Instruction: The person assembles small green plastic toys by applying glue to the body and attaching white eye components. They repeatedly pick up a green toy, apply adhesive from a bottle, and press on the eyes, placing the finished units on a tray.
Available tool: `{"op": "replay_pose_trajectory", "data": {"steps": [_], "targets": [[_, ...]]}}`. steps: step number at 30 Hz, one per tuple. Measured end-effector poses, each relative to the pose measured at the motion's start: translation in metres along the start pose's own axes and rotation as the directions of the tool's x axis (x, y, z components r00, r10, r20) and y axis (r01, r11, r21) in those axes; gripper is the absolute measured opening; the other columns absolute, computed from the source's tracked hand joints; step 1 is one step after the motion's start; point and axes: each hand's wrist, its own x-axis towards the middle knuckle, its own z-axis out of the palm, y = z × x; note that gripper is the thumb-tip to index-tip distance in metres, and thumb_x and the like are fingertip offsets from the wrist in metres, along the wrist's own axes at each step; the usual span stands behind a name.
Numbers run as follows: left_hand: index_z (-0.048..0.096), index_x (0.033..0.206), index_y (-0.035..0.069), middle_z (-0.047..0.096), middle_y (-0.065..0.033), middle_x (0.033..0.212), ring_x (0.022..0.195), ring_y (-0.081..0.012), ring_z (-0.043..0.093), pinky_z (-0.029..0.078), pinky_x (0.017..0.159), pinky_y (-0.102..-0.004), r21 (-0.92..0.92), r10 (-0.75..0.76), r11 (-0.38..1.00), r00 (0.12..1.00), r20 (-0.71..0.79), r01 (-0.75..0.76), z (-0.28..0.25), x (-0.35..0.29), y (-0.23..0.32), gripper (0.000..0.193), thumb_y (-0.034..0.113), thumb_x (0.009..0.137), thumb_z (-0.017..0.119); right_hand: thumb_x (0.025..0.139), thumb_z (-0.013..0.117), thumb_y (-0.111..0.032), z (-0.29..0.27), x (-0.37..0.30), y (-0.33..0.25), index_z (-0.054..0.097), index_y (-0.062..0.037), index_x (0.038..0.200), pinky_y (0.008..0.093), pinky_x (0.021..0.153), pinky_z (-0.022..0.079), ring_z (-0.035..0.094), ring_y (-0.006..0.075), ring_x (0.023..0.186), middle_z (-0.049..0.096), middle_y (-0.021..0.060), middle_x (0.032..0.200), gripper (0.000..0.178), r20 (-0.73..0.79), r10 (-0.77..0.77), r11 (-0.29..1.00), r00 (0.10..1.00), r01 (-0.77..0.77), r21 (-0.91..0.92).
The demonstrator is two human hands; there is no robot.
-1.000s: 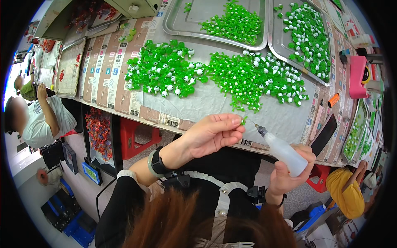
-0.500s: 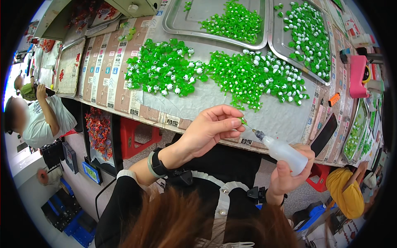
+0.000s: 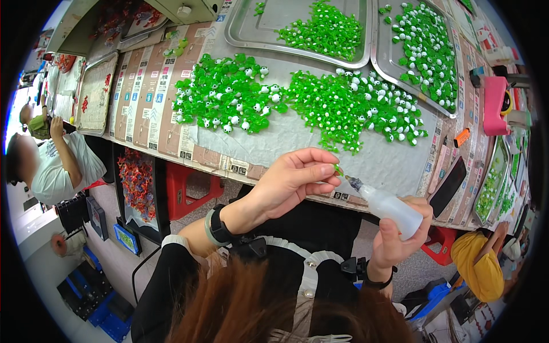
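Between the thumb and fingertips of my left hand (image 3: pixel 300 178) is pinched a small green plastic piece (image 3: pixel 338 170), mostly covered by the fingers. My right hand (image 3: pixel 400 237) is wrapped round a translucent white squeeze bottle (image 3: pixel 392 210), tilted with its thin-tipped nozzle (image 3: pixel 354 183) toward the green piece. The tip is at or very near the piece; whether they touch I cannot tell. Beyond my hands lie a pile of small green pieces with white dots (image 3: pixel 326 103), a pile of green pieces with white eye-like balls (image 3: pixel 226 94), and a similar pile (image 3: pixel 394 108) on the right.
Two metal trays (image 3: pixel 240 41) (image 3: pixel 384 64) of green pieces stand at the back. To the right lie a dark phone-like slab (image 3: pixel 449 186), an orange object (image 3: pixel 462 137) and a pink holder (image 3: pixel 495 106). A person in white (image 3: pixel 68 166) is at left, another in yellow (image 3: pixel 477 266) at right.
My right hand has shifted slightly left with the squeeze bottle, bringing the nozzle closer to the green piece. My left hand has barely moved.
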Motion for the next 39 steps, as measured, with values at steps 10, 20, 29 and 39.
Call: {"op": "replay_pose_trajectory", "data": {"steps": [10,20,29,39], "targets": [[0.050,0.092,0.001,0.055,-0.0068,0.084,0.077,-0.0136,0.056,0.048,0.067,-0.0211,0.013,0.045,0.999,0.998,-0.044,-0.045,-0.011,0.004,0.006,0.015,0.006,0.078,0.050,0.071,0.054,0.003,-0.052,0.042,0.054,0.033,0.0033,0.099,0.0259,0.073,0.041,0.049,0.0170,0.084,0.049,0.0134,0.089,0.035,-0.359,0.191,0.982,0.914,-0.174,0.080],[0.049,0.090,0.001,0.055,-0.0073,0.081,0.072,-0.0127,0.056,0.049,0.061,-0.0197,0.072,0.046,0.997,0.995,-0.094,-0.039,-0.007,0.008,0.005,0.011,0.005,0.079,0.048,0.072,0.054,0.004,-0.050,0.039,0.075,0.035,0.0062,0.101,0.0257,0.074,0.039,0.048,0.0170,0.084,0.046,0.0110,0.093,0.034,-0.292,-0.323,0.835,0.900,0.125,-0.537],[0.050,0.088,0.001,0.055,-0.0063,0.080,0.070,-0.0118,0.056,0.048,0.061,-0.0202,0.168,0.009,0.986,0.998,-0.069,0.003,-0.002,0.010,-0.002,0.011,0.007,0.079,0.050,0.071,0.052,-0.001,-0.007,0.067,0.081,0.053,-0.0025,0.088,0.0315,0.056,0.040,0.051,0.0246,0.063,0.051,0.0133,0.072,0.017,0.274,0.063,0.731,0.960,0.142,-0.667],[0.051,0.091,-0.002,0.055,-0.0059,0.081,0.071,-0.0110,0.056,0.047,0.063,-0.0202,0.276,0.071,0.960,0.996,-0.056,-0.053,-0.003,0.007,-0.005,0.017,0.010,0.078,0.052,0.076,0.048,0.001,0.000,0.034,0.043,0.050,0.0032,0.097,0.0253,0.065,0.047,0.057,0.0172,0.075,0.054,0.0112,0.092,0.021,0.467,0.650,0.434,0.599,-0.797,0.419]]}}
